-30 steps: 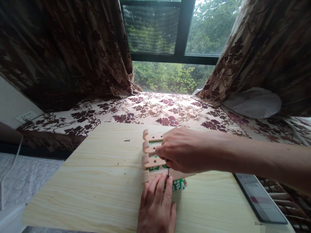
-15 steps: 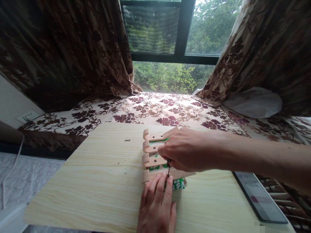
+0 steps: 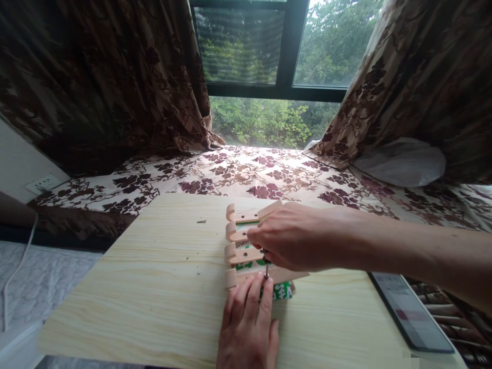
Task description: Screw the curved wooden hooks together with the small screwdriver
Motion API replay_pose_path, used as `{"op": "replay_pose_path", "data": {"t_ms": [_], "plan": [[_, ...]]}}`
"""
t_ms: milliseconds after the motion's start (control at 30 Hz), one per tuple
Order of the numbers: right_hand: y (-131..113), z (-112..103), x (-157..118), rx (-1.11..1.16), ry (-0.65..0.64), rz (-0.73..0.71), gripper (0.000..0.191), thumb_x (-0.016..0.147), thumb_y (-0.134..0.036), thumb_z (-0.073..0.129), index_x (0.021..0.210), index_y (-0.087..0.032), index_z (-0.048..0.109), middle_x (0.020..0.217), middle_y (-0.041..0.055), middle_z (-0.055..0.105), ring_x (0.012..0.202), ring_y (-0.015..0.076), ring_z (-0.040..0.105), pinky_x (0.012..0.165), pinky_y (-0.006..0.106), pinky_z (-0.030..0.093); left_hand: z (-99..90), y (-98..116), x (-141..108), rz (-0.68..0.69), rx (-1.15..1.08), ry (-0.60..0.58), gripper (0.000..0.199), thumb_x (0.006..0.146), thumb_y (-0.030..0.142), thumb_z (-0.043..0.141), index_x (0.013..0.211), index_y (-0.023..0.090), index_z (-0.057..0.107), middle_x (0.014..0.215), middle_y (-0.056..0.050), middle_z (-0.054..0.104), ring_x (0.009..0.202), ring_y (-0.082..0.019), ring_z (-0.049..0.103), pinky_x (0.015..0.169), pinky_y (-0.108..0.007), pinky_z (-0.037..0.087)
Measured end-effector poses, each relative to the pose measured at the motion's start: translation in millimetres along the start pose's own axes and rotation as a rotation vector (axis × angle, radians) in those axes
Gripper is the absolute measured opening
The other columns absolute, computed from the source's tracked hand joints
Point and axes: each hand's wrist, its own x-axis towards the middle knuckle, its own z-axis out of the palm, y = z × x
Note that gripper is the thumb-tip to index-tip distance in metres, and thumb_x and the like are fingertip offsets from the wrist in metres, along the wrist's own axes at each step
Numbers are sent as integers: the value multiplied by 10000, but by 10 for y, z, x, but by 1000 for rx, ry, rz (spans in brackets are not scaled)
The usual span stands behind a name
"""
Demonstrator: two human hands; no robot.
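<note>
My right hand [image 3: 290, 238] is closed round a screwdriver [image 3: 266, 268], its handle mostly hidden in the fist. The thin metal shaft points down at the nearest of several pale wooden pieces [image 3: 229, 279] with curled ends, lying side by side. Dark holes or screw heads dot these pieces. Under them a green and white printed packet [image 3: 283, 291] shows. My left hand [image 3: 248, 318] lies flat with its fingers stretched out over the nearest piece, fingertips close beside the screwdriver's tip. The tip's exact contact is too small to make out.
Loose screws [image 3: 201, 221] and small dark bits lie on the pale wooden table [image 3: 134, 297], left of the pieces. A tablet-like device [image 3: 411, 312] rests at the table's right edge. Beyond is a flower-patterned cloth ledge [image 3: 265, 174] below the window.
My right hand has turned slightly around the screwdriver, its knuckles shifting a little to the left. The left hand and the wooden pieces look the same.
</note>
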Motion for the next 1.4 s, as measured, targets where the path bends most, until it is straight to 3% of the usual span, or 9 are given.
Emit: {"op": "replay_pose_path", "data": {"t_ms": [100, 233, 333, 567, 767, 967, 1100, 1400], "plan": [[7, 8, -3, 6, -22, -12, 136, 846, -76, 501, 853, -131, 626, 683, 42, 603, 539, 120, 450, 463, 281, 245, -32, 3, 4, 16, 24, -74, 435, 891, 319, 506, 1298, 168, 540, 1316, -70, 592, 1219, -234, 495, 1056, -347, 316], [17, 44, -3, 42, -9, 1, 121, 850, -100, 512, 851, -130, 629, 659, 38, 599, 521, 115, 435, 451, 277, 234, 56, 5, -35, -2, 2, 59, 416, 916, 340, 430, 1278, 181, 559, 1265, -69, 624, 1186, -230, 517, 1041, -354, 318], [10, 28, -16, 36, 2, 17, 125, 851, -105, 507, 862, -130, 628, 655, 39, 602, 508, 116, 432, 446, 280, 225, 87, 5, -48, -15, -9, 69, 410, 929, 346, 409, 1269, 182, 570, 1264, -64, 626, 1186, -230, 518, 1047, -356, 312], [-3, 6, -25, 10, -20, -30, 125, 828, -64, 518, 848, -129, 623, 682, 40, 605, 529, 117, 441, 462, 284, 246, -56, 2, 10, 7, 5, -102, 440, 903, 327, 503, 1307, 156, 539, 1332, -75, 582, 1233, -243, 484, 1072, -351, 296], [19, 81, 5, -3, 1, 20, 128, 870, -125, 500, 821, -130, 618, 644, 40, 598, 503, 116, 428, 452, 286, 217, 47, 10, -11, -9, -19, 56, 407, 937, 347, 406, 1251, 161, 587, 1270, -70, 621, 1194, -230, 509, 1064, -344, 301], [31, 10, -35, 35, 5, -25, 163, 836, -82, 505, 936, -135, 622, 713, 38, 615, 559, 127, 467, 485, 287, 256, -43, 18, -4, -7, 9, -70, 438, 896, 309, 488, 1307, 167, 535, 1326, -70, 583, 1235, -240, 483, 1071, -356, 320], [30, 38, -9, 24, 11, -58, 166, 847, -68, 505, 955, -124, 617, 678, 24, 593, 557, 122, 440, 483, 293, 235, -69, 20, 0, -6, 9, -91, 435, 894, 302, 501, 1306, 166, 538, 1331, -68, 580, 1241, -241, 479, 1076, -352, 314], [33, -6, -8, 24, -88, 31, 103, 812, -155, 561, 769, -147, 653, 638, 21, 593, 489, 99, 373, 471, 288, 221, -64, 34, -4, -49, -57, -92, 413, 930, 303, 450, 1317, 186, 536, 1357, -61, 559, 1262, -240, 455, 1089, -362, 283]]}}
